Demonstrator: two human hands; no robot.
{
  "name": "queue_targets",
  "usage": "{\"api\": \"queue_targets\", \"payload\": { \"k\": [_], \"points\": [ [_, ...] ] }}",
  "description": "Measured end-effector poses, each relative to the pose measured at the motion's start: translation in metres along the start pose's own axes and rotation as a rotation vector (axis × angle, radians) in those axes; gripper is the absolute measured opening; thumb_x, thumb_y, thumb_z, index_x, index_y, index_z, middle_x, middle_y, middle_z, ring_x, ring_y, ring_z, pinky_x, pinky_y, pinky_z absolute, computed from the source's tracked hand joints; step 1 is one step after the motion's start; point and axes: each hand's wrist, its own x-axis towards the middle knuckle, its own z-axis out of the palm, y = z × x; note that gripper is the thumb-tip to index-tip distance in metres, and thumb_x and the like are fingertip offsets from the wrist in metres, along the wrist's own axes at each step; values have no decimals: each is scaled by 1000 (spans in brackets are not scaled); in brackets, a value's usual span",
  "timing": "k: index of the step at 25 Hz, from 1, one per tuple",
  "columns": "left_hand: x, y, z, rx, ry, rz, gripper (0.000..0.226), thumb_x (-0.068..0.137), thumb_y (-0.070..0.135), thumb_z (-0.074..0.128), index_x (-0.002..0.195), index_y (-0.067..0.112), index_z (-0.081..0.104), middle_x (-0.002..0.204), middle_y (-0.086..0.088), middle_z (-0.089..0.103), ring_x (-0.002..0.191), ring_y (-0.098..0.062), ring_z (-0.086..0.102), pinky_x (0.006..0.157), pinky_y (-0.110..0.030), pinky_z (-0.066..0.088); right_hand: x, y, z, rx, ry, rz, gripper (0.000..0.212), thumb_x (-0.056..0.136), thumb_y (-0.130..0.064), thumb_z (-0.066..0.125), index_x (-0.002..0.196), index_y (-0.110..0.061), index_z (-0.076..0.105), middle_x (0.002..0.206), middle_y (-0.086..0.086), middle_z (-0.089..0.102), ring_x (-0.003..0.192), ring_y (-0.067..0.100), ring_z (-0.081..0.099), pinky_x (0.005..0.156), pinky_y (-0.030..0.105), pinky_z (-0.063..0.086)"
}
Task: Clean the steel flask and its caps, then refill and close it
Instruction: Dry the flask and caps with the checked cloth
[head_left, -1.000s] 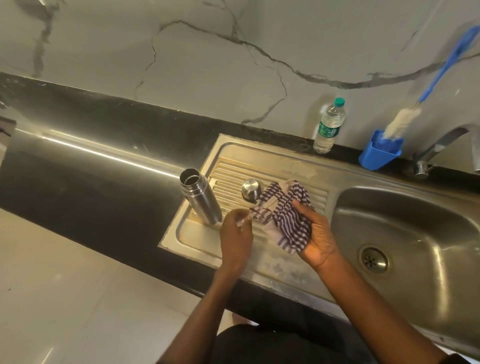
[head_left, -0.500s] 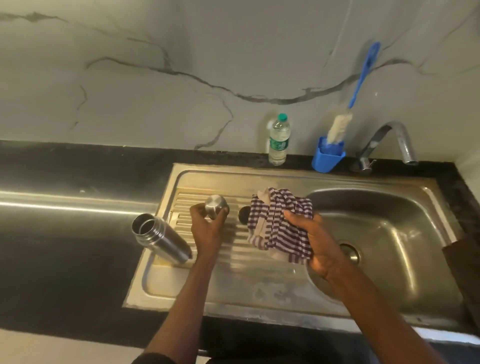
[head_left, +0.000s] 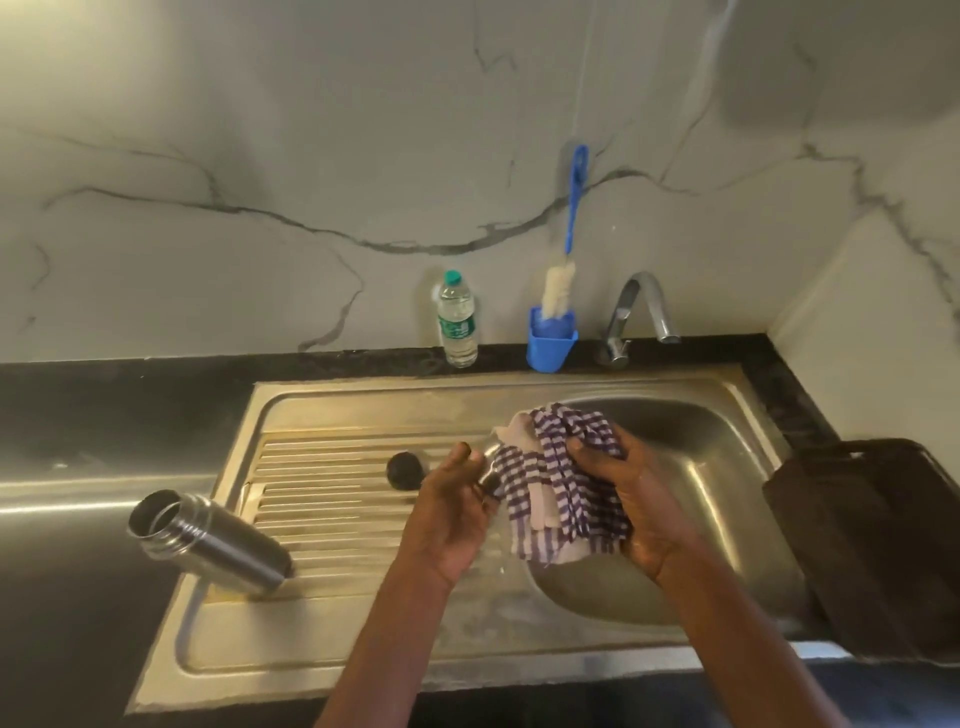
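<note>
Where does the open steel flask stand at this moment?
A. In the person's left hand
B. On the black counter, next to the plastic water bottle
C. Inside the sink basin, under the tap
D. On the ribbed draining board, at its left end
D: the steel flask stands uncapped on the left end of the ribbed draining board, far from the plastic water bottle and from both hands.

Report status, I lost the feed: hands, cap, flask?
Left hand holds steel cap; right hand grips checked cloth against it. Flask open on drainboard. Nothing obstructing.
</note>
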Motion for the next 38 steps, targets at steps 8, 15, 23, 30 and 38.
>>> {"api": "queue_targets", "payload": {
  "k": [8, 15, 23, 30, 38],
  "points": [
    [-4, -42, 36, 118, 123, -237, 21, 72, -8, 58, 91, -6, 68, 70, -18, 70, 52, -24, 70, 94, -48, 51, 25, -11, -35, -879, 1, -480, 67, 87, -17, 79, 139, -38, 41, 132, -11, 49, 119, 9, 55, 94, 34, 56],
    [12, -52, 72, 349, 165, -100, 31, 105, 25, 52, 118, 4, 72, 93, -12, 77, 74, -21, 74, 69, -34, 61, 39, 24, -33, -489, 84, -426, 24, 95, -50, 67, 117, -42, 64, 121, -5, 68, 112, 12, 67, 99, 47, 56],
    [12, -52, 100, 833, 21, 91, 77, 94, 79, 31, 136, 24, 66, 127, 0, 75, 123, -15, 69, 112, -43, 49, 39, 21, -55, -760, -47, -928, 40, 99, -26, 63, 137, -14, 59, 141, 3, 57, 131, 18, 57, 106, 28, 48],
    [6, -52, 104, 1374, -295, 476, 79, 96, 82, 18, 119, 26, 68, 118, 6, 70, 125, -12, 59, 118, -44, 39, 25, -42, -15, -103, 214, 3, 37, 99, -49, 62, 102, -15, 77, 96, 11, 79, 96, 32, 76, 92, 58, 60],
    [-2, -36, 131, 701, -137, 55, 95, 97, 80, 23, 135, 5, 67, 127, -18, 73, 126, -28, 67, 118, -46, 44, 25, -29, -30, -821, 307, -1095, 31, 103, -39, 62, 117, -14, 73, 109, 3, 72, 93, 20, 72, 75, 41, 62]
  ]
}}
